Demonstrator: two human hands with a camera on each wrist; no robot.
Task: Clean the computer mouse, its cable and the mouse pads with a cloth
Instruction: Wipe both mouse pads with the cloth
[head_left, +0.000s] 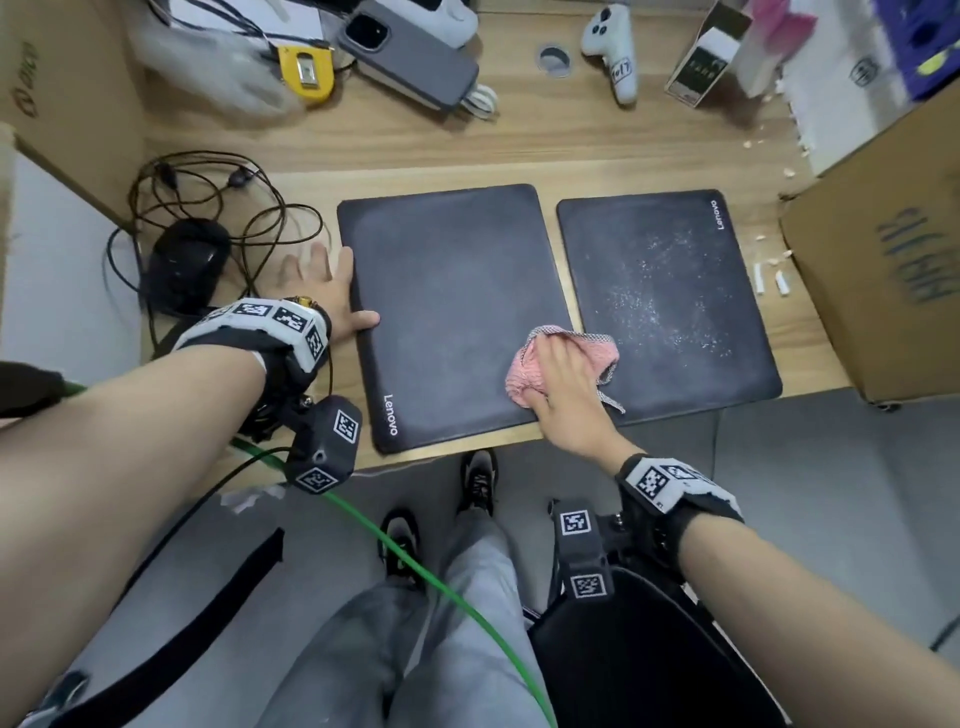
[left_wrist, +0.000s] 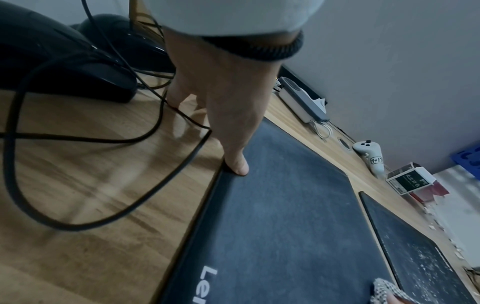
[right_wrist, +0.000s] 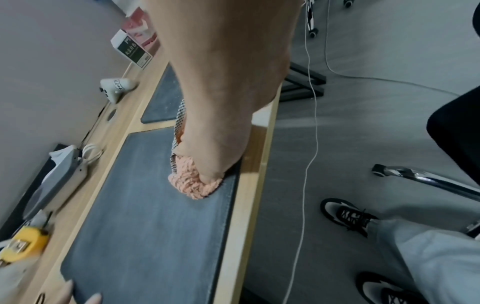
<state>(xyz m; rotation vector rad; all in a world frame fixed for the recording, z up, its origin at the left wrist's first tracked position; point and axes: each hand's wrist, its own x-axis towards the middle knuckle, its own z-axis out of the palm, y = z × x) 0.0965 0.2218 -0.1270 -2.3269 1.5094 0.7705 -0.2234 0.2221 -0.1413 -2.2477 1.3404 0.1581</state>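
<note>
Two black Lenovo mouse pads lie side by side on the wooden desk. My right hand (head_left: 563, 374) presses flat on a bunched pink cloth (head_left: 602, 345) at the near right corner of the left pad (head_left: 452, 312), partly over the gap to the right pad (head_left: 670, 301), which is speckled with white dust. My left hand (head_left: 322, 291) lies open on the desk, its thumb (left_wrist: 236, 164) pressing the left pad's edge. The black mouse (head_left: 187, 265) and its tangled cable (head_left: 218, 208) sit just left of that hand. In the right wrist view the cloth (right_wrist: 194, 183) bulges out under my fingers.
A cardboard box (head_left: 883, 291) stands at the desk's right end, with white crumbs (head_left: 774, 275) beside it. At the back lie a yellow tape measure (head_left: 306, 73), a grey phone (head_left: 410, 57), a white controller (head_left: 613, 47) and a small carton (head_left: 706, 57). The desk's front edge runs just below both pads.
</note>
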